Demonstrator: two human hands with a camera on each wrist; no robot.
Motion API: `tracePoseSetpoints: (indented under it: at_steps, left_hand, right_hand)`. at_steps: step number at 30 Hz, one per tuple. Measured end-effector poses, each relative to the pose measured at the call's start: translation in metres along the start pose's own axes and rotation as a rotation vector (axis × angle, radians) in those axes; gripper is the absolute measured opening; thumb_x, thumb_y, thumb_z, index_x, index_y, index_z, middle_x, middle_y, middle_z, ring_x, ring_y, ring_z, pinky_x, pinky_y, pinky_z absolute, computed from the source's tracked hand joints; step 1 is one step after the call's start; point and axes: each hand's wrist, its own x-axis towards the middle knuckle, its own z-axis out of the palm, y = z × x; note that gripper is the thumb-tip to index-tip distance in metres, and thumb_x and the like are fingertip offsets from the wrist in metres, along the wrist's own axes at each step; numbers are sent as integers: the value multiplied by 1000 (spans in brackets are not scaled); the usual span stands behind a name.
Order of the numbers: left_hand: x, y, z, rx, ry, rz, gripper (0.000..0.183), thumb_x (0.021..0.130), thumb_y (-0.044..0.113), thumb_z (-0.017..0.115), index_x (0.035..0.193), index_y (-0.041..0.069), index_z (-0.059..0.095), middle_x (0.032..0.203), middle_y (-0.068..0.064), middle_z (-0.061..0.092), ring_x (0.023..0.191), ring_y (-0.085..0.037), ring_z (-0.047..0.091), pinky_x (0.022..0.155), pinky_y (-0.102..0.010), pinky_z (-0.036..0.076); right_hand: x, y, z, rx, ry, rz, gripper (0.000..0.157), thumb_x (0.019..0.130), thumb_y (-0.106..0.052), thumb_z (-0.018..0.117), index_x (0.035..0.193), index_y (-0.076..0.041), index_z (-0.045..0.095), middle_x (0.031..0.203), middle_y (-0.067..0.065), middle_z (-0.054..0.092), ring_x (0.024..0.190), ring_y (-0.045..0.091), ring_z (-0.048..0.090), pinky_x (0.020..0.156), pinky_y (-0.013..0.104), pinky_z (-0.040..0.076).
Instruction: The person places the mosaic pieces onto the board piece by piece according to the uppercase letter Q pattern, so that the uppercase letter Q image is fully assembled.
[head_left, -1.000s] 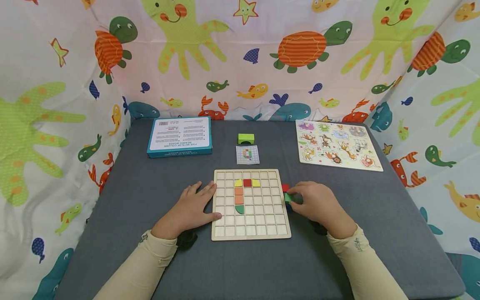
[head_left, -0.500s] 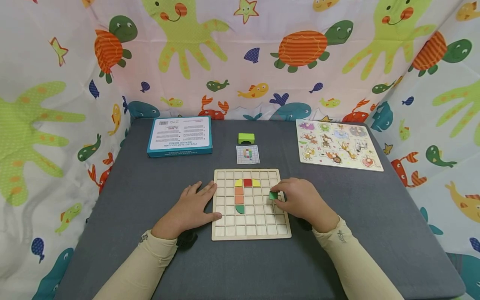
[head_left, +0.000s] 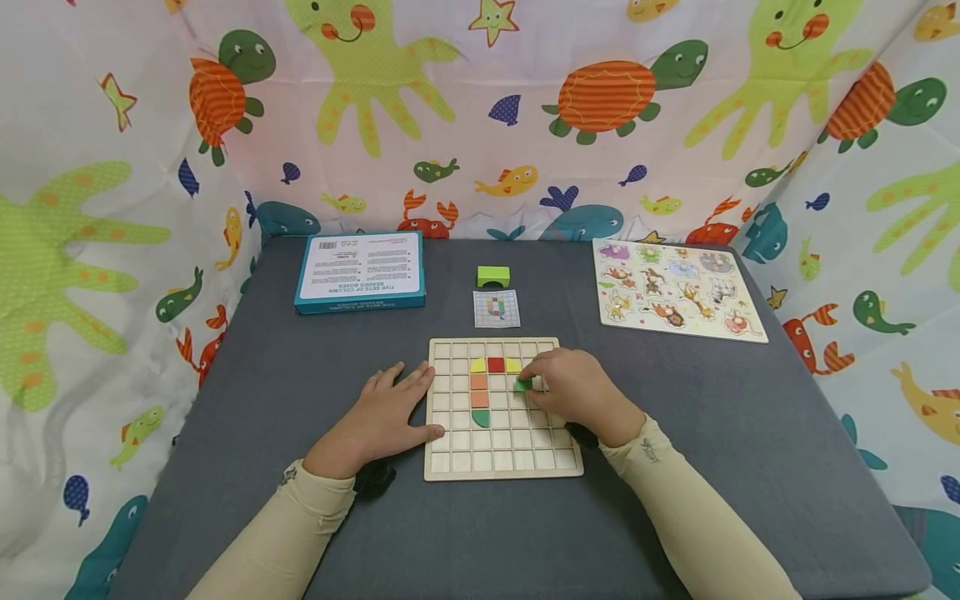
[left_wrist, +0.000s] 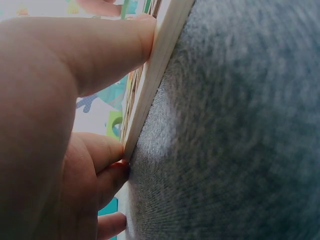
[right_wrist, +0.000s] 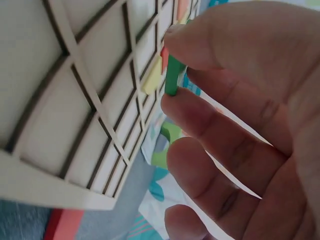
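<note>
A wooden grid board (head_left: 502,467) lies on the grey table. In it sit a red square tile (head_left: 496,365) between two yellow curved-edge tiles, two orange square tiles (head_left: 479,399) in a column, and a green quarter-round tile (head_left: 482,419) below them. My left hand (head_left: 382,421) lies spread at the board's left edge, thumb and fingertips touching the rim. Over the right part of the grid, my right hand (head_left: 581,396) pinches a green tile (right_wrist: 172,77) between thumb and a finger, just below the right yellow tile (right_wrist: 152,76). The other fingers curl loosely.
Behind the board lie a small pattern card (head_left: 496,309) and a green arch block (head_left: 492,277). A blue box (head_left: 360,273) stands back left, and an animal picture board (head_left: 678,290) back right. Part of a red piece (right_wrist: 62,224) shows beside the board's right edge.
My right hand has picked up the green tile from beside the board's right edge and carried it left over the grid. The left hand has stayed still.
</note>
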Motion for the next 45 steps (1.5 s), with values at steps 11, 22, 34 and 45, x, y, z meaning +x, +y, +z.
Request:
tracePoseSetpoints:
  at_steps: [11, 22, 34, 45]
  left_hand:
    - [1, 2, -1, 2, -11, -2, 101, 96, 65, 70, 171, 12, 26, 176, -5, 22, 161, -44, 15, 125, -67, 11]
    - [1, 1, -1, -1, -9, 6, 101, 96, 64, 70, 171, 12, 25, 176, -6, 22, 160, -44, 15, 125, -68, 11]
    - [-1, 0, 0, -9, -5, 6, 101, 96, 65, 69, 171, 12, 25, 176, -7, 22, 160, -45, 15, 125, -68, 11]
    - [0, 0, 0, -6, -1, 8, 101, 96, 64, 71, 171, 12, 26, 175, -7, 23, 160, -45, 16, 125, -68, 12]
  right_hand:
    - [11, 1, 11, -19, -4, -22, 14, 90, -14, 83, 103, -14, 88, 106, 0, 79, 96, 17, 75, 77, 37, 62]
    - [14, 2, 15, -35, -35, -19, 14, 91, -19, 87, 105, -17, 88, 105, -2, 75, 92, 14, 73, 76, 35, 62]
    - [9, -2, 10, 36, -54, 7, 20, 101, -23, 76, 118, -18, 84, 111, -2, 74, 94, 13, 71, 79, 36, 61]
    - [-11, 2, -14, 49, 2, 65, 28, 99, -18, 78, 126, -12, 80, 112, 3, 78, 95, 19, 72, 81, 43, 60]
